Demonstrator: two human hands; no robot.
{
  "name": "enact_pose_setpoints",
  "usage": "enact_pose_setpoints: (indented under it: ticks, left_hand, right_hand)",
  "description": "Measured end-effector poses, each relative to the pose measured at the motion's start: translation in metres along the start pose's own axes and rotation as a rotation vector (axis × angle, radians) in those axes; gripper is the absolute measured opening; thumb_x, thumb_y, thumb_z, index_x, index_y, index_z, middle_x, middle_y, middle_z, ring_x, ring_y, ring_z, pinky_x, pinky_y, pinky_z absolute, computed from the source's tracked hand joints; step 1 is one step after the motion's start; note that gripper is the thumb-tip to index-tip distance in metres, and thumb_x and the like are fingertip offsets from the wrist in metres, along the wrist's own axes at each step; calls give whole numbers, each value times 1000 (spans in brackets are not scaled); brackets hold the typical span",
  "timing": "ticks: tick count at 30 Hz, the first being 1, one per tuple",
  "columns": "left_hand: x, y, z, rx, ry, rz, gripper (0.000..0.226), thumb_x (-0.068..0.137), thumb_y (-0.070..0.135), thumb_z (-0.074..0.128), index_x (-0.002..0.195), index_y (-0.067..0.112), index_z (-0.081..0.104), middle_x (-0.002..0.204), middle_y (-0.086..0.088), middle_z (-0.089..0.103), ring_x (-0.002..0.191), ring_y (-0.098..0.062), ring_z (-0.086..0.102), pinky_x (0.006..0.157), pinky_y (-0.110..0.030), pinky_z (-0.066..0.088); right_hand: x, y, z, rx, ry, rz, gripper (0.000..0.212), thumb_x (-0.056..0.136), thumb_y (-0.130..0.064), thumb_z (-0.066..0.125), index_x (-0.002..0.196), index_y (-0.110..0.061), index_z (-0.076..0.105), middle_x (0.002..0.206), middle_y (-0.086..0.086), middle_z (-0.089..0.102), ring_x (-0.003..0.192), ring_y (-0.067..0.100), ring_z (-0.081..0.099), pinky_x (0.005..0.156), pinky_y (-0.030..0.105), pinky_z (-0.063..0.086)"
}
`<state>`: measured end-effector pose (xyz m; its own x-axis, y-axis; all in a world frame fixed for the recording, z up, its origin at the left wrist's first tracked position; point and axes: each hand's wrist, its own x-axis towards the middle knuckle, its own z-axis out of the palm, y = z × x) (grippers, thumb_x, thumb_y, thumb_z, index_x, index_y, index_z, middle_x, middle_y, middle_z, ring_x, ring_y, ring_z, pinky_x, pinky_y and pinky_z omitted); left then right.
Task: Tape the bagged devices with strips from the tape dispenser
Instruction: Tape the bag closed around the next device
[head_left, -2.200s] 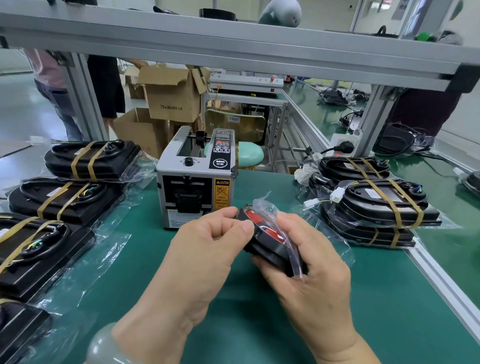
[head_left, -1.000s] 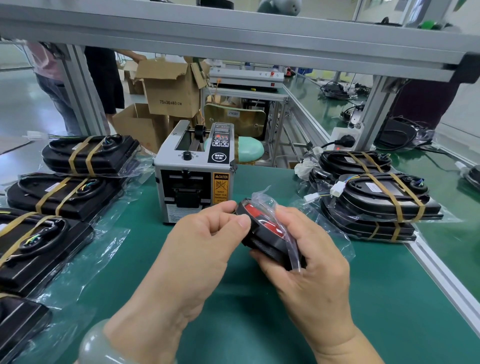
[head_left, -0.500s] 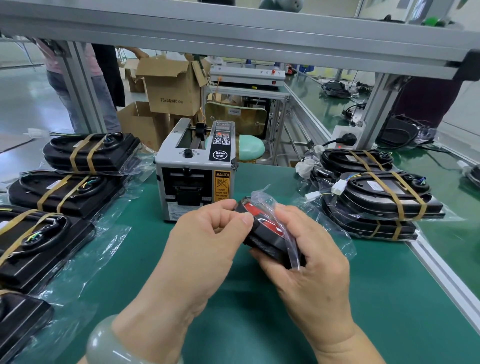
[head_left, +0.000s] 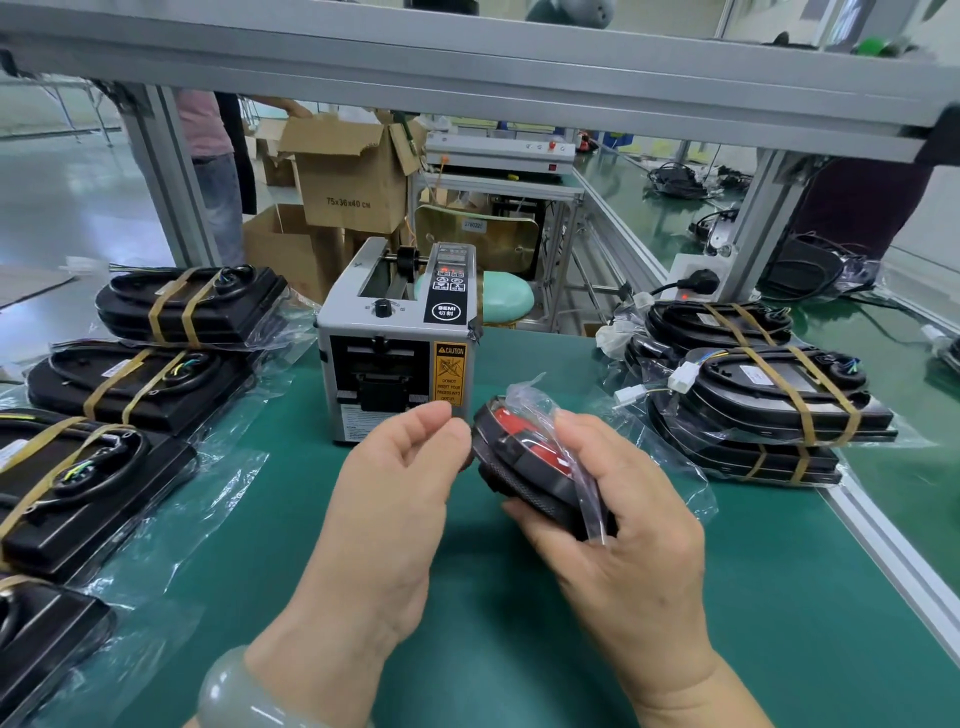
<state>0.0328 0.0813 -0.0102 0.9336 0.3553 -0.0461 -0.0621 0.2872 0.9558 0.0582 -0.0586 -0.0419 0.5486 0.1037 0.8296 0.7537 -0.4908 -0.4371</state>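
My right hand grips a small round black device with a red part, wrapped in a clear bag, and holds it tilted above the green table. My left hand is beside the device's left rim with its fingers curled and the thumb laid on the index finger. Its thumb is off the device and nothing shows between its fingers. The grey tape dispenser stands just behind both hands, and I see no strip at its mouth.
Bagged black devices bound with tan tape lie in a row on the left and in a stack on the right. An aluminium rail edges the table at the right, under an overhead beam. Cardboard boxes and a standing person are behind.
My left thumb has come off the top of the bagged device and the hand has drawn slightly left. My right hand keeps its grip. A person behind has walked right.
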Motion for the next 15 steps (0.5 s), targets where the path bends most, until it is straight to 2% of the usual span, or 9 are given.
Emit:
enact_pose_setpoints:
  ticks: [3,4,5,6,8,11,12,13,15]
  left_hand:
    - [2,-2,2,46,-105,-44,78,65,43,83,133,24,49,124,6,64,115,-7,59,99,-28,41]
    - [2,-2,5,55,-157,-51,87,65,43,84,140,24,43,128,6,62,117,-6,58,105,-32,40]
    - [2,-3,8,36,-219,-61,87,67,41,81,142,25,41,130,5,62,116,-6,58,108,-35,39]
    - [2,-4,10,-12,-269,-91,83,71,40,80,142,24,42,128,3,64,113,-7,60,107,-36,40]
    - [5,-4,13,-142,-285,-148,74,70,37,73,138,24,48,121,2,68,100,-8,65,95,-31,47]
    - [14,-5,14,-143,-168,-157,31,90,32,58,120,24,64,113,1,72,84,-9,66,73,-25,51]
    - [15,-5,13,-87,-147,-149,25,97,30,50,114,25,67,113,2,72,84,-10,65,74,-27,52]
    - [15,-6,12,-14,-144,-123,26,100,30,45,113,28,68,115,5,71,91,-11,65,81,-30,51]
    - [13,-4,4,153,-157,60,23,99,32,46,112,40,62,117,21,67,110,0,59,101,-32,44]
  right_hand:
    - [-1,1,1,1,8,-25,48,73,-28,75,117,-12,63,120,-7,61,112,9,59,101,23,42]
    - [-2,2,2,-4,5,-27,48,73,-26,77,116,-10,65,120,-5,63,112,10,60,100,24,43]
    - [-2,3,2,-10,2,-22,49,71,-25,79,115,-8,66,119,-3,64,112,11,60,100,26,44]
    - [-2,3,2,-14,-2,-13,50,69,-24,80,115,-8,66,119,-2,65,112,11,60,100,26,45]
    - [-1,3,1,-7,-5,4,52,68,-25,80,116,-11,66,120,-5,64,112,10,60,100,26,44]
    - [1,1,-1,50,16,39,52,70,-34,75,119,-25,63,121,-19,60,112,4,59,99,19,42]
    - [2,0,-2,68,24,54,53,69,-36,74,120,-28,60,121,-25,58,111,1,59,99,17,42]
    - [2,-2,-2,75,27,57,55,69,-37,73,121,-30,58,122,-28,55,110,0,58,98,16,42]
    - [4,-3,-1,71,16,43,56,69,-37,72,122,-29,55,123,-29,53,110,-1,58,98,18,43]
